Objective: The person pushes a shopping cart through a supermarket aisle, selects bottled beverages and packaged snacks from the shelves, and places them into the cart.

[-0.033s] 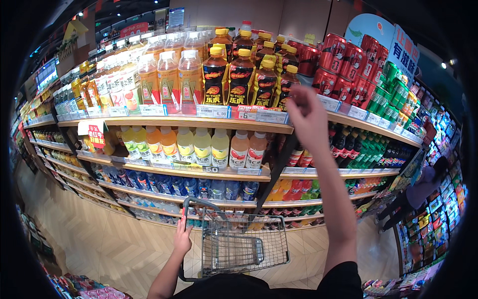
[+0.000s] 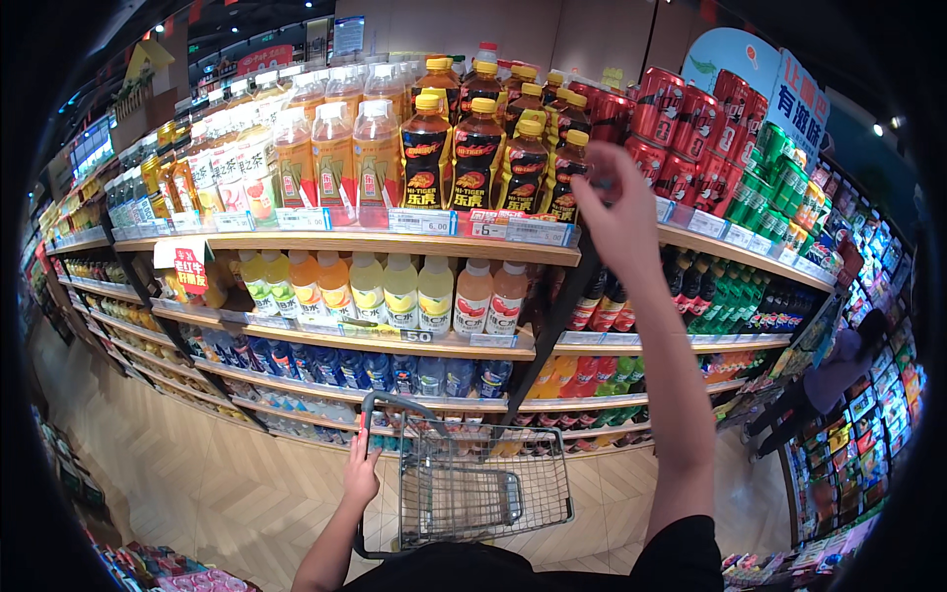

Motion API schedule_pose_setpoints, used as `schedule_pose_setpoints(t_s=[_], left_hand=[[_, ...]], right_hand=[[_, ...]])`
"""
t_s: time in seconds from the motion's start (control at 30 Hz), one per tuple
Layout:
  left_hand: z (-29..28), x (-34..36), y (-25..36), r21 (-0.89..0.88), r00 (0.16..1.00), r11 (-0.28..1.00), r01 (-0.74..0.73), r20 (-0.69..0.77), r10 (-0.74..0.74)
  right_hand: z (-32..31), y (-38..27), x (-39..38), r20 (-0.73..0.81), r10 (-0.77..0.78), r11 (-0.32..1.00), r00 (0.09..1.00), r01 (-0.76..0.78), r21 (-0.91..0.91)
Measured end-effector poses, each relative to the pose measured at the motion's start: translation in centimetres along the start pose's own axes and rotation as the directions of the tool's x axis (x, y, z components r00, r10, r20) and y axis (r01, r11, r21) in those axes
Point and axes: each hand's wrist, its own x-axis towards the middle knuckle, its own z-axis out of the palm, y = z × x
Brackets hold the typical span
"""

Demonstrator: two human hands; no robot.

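My left hand (image 2: 362, 476) is closed round the left part of the handle of a grey wire shopping cart (image 2: 493, 538). No goods show in the cart basket. At the top shelf, my right hand (image 2: 619, 202) is raised with its thumb and fingers apart and nothing between them. Nearest to it is the rightmost front bottle (image 2: 567, 178), with a yellow cap, dark drink and black-and-yellow label. Whether the thumb touches that bottle I cannot tell. Alike bottles (image 2: 477, 153) stand in rows to its left. Red cans (image 2: 646, 163) are stacked just behind and right of my hand.
Clear-capped tea bottles (image 2: 330, 163) fill the top shelf's left. Lower shelves hold pale juice bottles (image 2: 400, 291), blue-labelled bottles (image 2: 375, 370) and dark soda bottles (image 2: 676, 286). Green cans (image 2: 779, 187) stand far right. A person (image 2: 829, 375) stands in the right aisle.
My right hand has shifted slightly right, and its fingers have spread farther apart. My left hand and the cart look unmoved.
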Motion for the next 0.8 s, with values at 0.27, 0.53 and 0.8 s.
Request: schedule_pose_setpoints(t_s=[0.27, 0.53, 0.8], left_hand=[[-0.1, -0.3, 0.2, -0.014, 1.000, 1.000, 0.010, 0.020, -0.010], [-0.2, -0.7, 0.1, 0.039, 1.000, 0.999, 0.015, 0.027, -0.016], [-4.3, 3.8, 2.8, -0.045, 0.991, 0.999, -0.023, -0.131, 0.017]], right_hand=[[0.8, 3.4, 5.6, 0.108, -0.012, 0.891, 0.994, 0.059, -0.450], [6.2, -0.2, 8.6, 0.252, -0.160, 0.950, 0.954, 0.219, -0.222], [9.2, -2.8, 8.5, 0.372, -0.060, 0.865, 0.926, 0.234, -0.445]])
